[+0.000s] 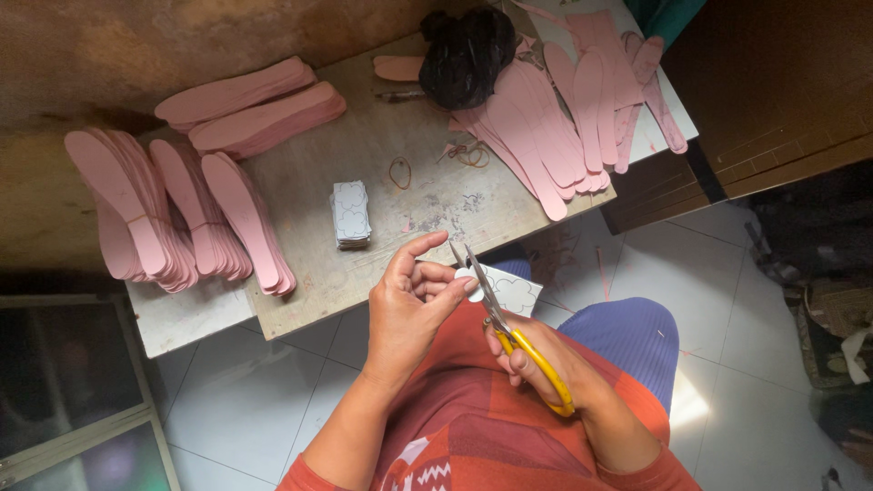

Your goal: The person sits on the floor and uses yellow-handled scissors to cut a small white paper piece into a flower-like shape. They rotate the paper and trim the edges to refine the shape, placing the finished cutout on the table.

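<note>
Wooden board, worn and paint-flecked, laid across a low white table. At its left end, bundled stacks of pink insole cut-outs; two more bundles lie behind them. At the right end, loose pink insoles fan out beside a black plastic bag. Mid-board: a small stack of white printed cards and rubber bands (one near the bag). White tiled floor below.

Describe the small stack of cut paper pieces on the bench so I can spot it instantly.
Look at the wooden bench between the pink sole piles. Near its front edge, left of a lone rubber band, sits the small white stack. It is the only white, squarish pile among long pink shapes.
</note>
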The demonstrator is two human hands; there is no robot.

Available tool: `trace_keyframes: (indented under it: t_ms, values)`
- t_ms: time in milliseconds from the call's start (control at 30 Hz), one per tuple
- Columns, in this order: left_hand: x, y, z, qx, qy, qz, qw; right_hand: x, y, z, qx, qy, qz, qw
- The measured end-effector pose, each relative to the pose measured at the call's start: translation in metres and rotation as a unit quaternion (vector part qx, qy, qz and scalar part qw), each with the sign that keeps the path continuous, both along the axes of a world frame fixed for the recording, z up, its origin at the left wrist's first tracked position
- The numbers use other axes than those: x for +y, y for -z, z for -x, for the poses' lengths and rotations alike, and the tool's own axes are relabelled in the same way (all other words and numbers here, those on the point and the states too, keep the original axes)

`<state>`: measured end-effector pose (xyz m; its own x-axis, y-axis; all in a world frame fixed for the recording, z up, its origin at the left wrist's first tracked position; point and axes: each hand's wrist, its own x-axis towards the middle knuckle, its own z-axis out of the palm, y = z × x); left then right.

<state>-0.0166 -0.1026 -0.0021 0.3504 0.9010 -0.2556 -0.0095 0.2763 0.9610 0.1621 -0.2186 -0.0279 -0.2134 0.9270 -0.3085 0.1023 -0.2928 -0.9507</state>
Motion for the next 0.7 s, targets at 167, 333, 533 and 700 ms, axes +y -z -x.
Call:
trace_keyframes:
  t_ms: [167, 333, 533, 700]
  values:
    - [-0.004, 0.014, -0.002, -0.036, 0.003, 0.005, 0.999, -0.001, 0.004, 0.003, 0.026, 0.019, -0.016, 0.999]
    - [-0.017, 0.028, -0.011, -0.137, 0.024, 0.060, 0.988, -0.006, 0.020, 0.006, 0.153, 0.049, 0.000, 0.987]
    - [-0.024, 0.032, -0.016, -0.170, 0.065, 0.131, 0.974, -0.012, 0.033, 0.007, 0.203, 0.066, 0.030, 0.976]
    - [-0.025, 0.034, -0.016, -0.156, 0.072, 0.106, 0.979, -0.010, 0.029, 0.006, 0.147, 0.072, 0.001, 0.987]
